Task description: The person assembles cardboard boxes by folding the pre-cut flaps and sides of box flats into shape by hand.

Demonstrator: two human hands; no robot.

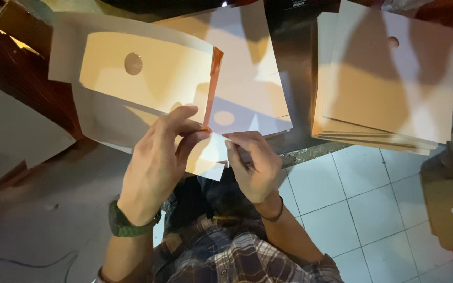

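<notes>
Card sheet with round hole, held over worktop edge; left hand and right hand fingers pinch its lower corner. Risk: uneven pull creases or tears corner. Card stack lies well right.

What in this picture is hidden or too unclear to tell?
All from the head view:
- Whether the near corner of the folded card sheet is glued or only pressed: the left hand and right hand cover it.
- How many sheets are in the card stack: its edges blur together.
- The white sheet at far left: cut off by the frame edge.
- The table surface: dark and glary.
</notes>
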